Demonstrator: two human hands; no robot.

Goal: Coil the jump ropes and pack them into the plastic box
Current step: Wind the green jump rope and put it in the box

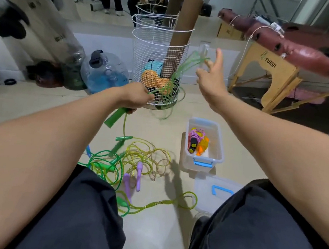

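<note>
Left of the plastic box on the floor, the left hand grips a green handle together with bunched loops of the green rope, its fingers curled tight. Above the box, the right hand has its fingers spread, and the rope's blurred strands pass by its fingertips; whether it pinches them I cannot tell. Coiling looks to be the step in hand. Next, each new loop probably needs gathering into the left fist, then the bundle goes into the box beside the coiled ropes already inside. More tangled ropes lie left of the box, its lid just below. Far right, a wooden leg reads "FURUI".
</note>
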